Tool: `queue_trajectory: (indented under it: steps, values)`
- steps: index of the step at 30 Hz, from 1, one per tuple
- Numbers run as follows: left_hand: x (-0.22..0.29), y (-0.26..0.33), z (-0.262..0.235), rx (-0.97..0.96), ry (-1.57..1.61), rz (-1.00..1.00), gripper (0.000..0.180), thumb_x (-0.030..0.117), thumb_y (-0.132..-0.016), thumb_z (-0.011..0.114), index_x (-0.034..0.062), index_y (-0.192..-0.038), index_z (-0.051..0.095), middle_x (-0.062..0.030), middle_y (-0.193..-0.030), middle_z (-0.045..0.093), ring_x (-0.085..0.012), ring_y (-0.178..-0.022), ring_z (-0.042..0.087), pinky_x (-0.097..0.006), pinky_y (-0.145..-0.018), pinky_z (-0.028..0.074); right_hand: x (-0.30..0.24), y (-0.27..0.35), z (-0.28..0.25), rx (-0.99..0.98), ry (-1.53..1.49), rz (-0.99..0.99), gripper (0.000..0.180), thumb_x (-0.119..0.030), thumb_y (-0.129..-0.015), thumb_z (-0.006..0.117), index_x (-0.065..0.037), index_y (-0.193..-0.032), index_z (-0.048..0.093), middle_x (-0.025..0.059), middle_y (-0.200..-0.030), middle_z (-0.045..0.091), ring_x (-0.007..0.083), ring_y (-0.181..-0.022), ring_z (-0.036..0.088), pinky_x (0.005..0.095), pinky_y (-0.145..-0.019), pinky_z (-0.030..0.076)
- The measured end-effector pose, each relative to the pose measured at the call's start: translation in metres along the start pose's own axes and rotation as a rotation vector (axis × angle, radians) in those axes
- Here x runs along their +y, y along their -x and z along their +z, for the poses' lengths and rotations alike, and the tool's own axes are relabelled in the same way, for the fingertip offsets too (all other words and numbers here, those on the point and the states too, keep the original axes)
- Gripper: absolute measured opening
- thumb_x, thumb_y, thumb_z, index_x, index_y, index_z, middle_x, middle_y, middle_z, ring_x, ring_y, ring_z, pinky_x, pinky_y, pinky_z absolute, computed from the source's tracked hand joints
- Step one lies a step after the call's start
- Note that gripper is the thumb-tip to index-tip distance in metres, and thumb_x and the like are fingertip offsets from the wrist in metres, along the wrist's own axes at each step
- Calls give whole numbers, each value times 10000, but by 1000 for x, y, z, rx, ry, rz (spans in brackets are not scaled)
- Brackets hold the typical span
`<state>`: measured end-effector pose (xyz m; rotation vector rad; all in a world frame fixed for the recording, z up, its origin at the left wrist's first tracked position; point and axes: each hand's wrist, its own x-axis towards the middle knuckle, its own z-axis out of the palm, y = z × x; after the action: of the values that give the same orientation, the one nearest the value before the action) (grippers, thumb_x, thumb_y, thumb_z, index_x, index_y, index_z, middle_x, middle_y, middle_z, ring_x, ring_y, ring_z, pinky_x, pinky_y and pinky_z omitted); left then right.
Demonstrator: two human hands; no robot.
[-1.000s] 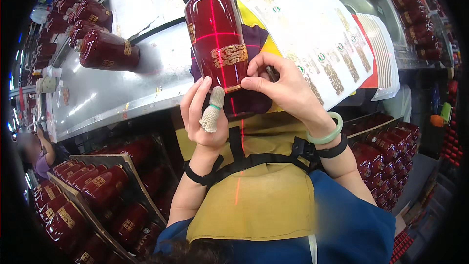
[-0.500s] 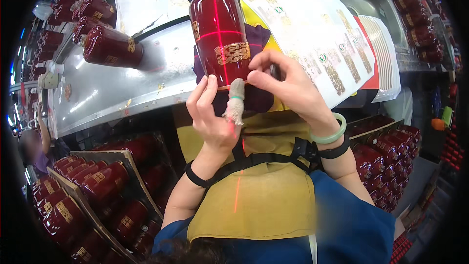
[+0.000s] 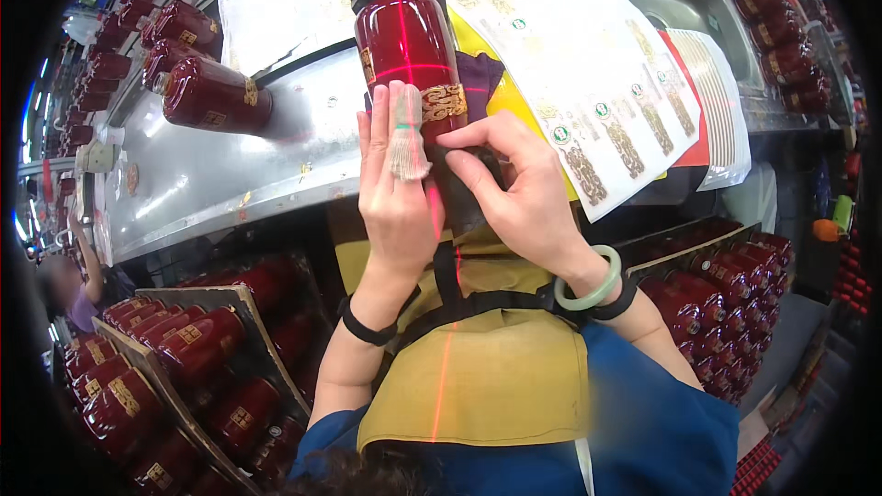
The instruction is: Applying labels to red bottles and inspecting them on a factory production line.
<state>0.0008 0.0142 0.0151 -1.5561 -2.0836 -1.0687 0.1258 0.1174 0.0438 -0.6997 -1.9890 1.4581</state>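
— Two hands on one thing?
— Yes. The red bottle [image 3: 409, 50] lies at the near edge of the steel bench [image 3: 211, 174], base toward the person. The left hand [image 3: 397, 193] has fingers pressed together, flat along its lower side; one wears a wrapped fingertip cover [image 3: 408, 142].
— The other?
— The right hand [image 3: 519, 193] pinches at the gold label [image 3: 444, 103], thumb and forefinger just below it.

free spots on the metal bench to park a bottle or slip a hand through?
Bare steel bench between the lying dark red bottle and the near edge, left of the left hand. Crowded: white label sheets right of the right hand, and the red bottle under the laser cross.
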Motion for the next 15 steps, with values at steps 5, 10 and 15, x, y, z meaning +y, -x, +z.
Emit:
queue_trajectory:
  steps: [5, 10, 15]
  values:
    - [-12, 7, -7, -71, 209, -198, 768, -28, -794, 784, -71, -1494, 472, -252, -1487, 557, -400, -1148, 701, -390, -897, 586, 13, 2, 0, 109, -147, 79, 109, -20, -931, 698, 24, -1031, 696, 125, -975, 694, 219, -904, 686, 330, -810, 532]
    - [-8, 9, -3, -7, 36, -186, 739, -44, -788, 780, -50, -1476, 511, -249, -1508, 539, -417, -1388, 535, -505, -1142, 436, 19, 4, -3, 129, -124, 59, 119, -14, -931, 703, 37, -1039, 694, 123, -972, 694, 209, -904, 687, 323, -828, 539]
    - [-11, 4, 1, -10, 147, -84, 693, -58, -785, 772, -37, -1443, 554, -255, -1519, 524, -421, -1423, 498, -543, -1183, 383, 19, 5, 0, 125, -191, 64, 115, -24, -936, 700, 32, -1036, 694, 125, -954, 692, 212, -880, 675, 325, -817, 533]
